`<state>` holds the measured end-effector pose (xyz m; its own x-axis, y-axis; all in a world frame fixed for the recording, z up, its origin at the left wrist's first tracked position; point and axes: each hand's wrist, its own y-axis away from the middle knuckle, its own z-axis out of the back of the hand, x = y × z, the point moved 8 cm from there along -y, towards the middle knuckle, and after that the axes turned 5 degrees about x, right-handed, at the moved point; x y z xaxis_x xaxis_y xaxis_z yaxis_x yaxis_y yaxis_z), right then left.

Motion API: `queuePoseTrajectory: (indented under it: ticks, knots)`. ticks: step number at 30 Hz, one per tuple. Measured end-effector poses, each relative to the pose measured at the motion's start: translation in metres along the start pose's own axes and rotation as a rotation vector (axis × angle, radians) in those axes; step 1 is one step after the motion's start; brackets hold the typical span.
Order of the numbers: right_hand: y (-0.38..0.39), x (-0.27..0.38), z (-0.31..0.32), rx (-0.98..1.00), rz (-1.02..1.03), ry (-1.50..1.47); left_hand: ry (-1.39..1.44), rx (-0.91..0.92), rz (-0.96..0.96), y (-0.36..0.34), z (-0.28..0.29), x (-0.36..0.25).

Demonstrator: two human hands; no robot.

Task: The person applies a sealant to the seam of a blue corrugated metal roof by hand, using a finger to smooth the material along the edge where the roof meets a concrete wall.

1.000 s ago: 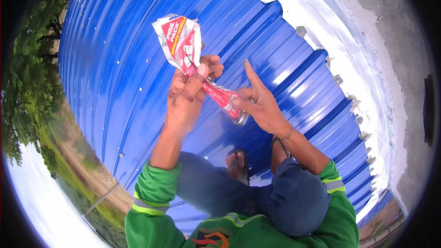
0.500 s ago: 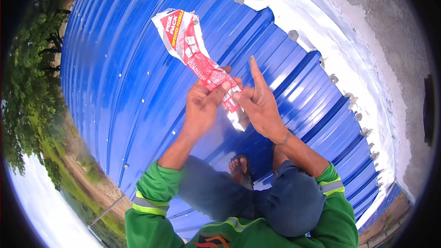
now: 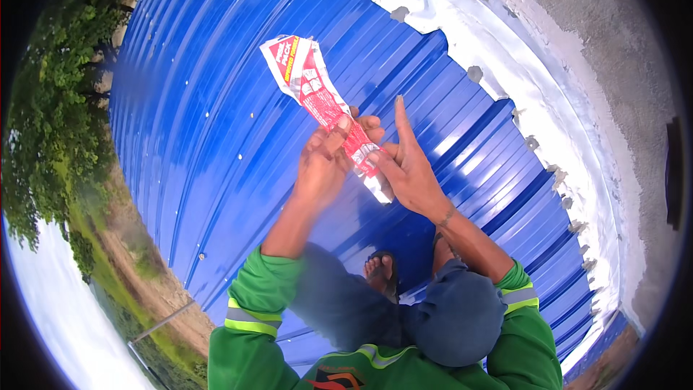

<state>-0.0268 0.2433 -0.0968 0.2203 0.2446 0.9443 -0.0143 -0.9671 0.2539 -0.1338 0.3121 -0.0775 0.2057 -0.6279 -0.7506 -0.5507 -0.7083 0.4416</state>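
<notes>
A long, crumpled red-and-silver foil pouch (image 3: 317, 92) slants across the middle of the view, its wide printed end pointing up and left. My left hand (image 3: 323, 167) pinches it around its middle, thumb on top and fingers behind. Close to the narrow silver end, my right hand (image 3: 416, 177) grips the pouch between thumb and curled fingers, while its index finger stretches straight out. What fills the pouch cannot be seen.
I crouch on a ribbed blue metal roof (image 3: 216, 101) dotted with screws. A silvery flashing strip (image 3: 505, 65) with grey dabs runs along the right, against a concrete wall (image 3: 577, 7). Beyond the roof's left edge are trees (image 3: 58, 101). My sandalled foot (image 3: 381, 271) rests below my hands.
My left hand has slid a little up the pouch, toward its wide end. That wide end sits slightly lower and further right in view. The right hand keeps its grip.
</notes>
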Motion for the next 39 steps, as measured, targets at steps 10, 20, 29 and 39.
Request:
queuePoseTrajectory:
  ticks: [10, 20, 29, 39]
  knots:
    - [0.006, 0.004, -0.031, 0.172, -0.046, -0.005, -0.060, -0.066, 0.018, 0.006, 0.009, -0.003]
    - [0.013, -0.014, -0.017, 0.254, -0.093, -0.068, 0.016, -0.029, -0.010, 0.013, 0.019, -0.030]
    - [0.015, -0.031, -0.028, 0.341, -0.102, -0.199, -0.252, 0.028, -0.008, 0.022, 0.011, -0.012]
    - [0.014, -0.034, -0.018, 0.216, -0.042, -0.038, -0.118, -0.204, -0.020, 0.036, 0.048, -0.016]
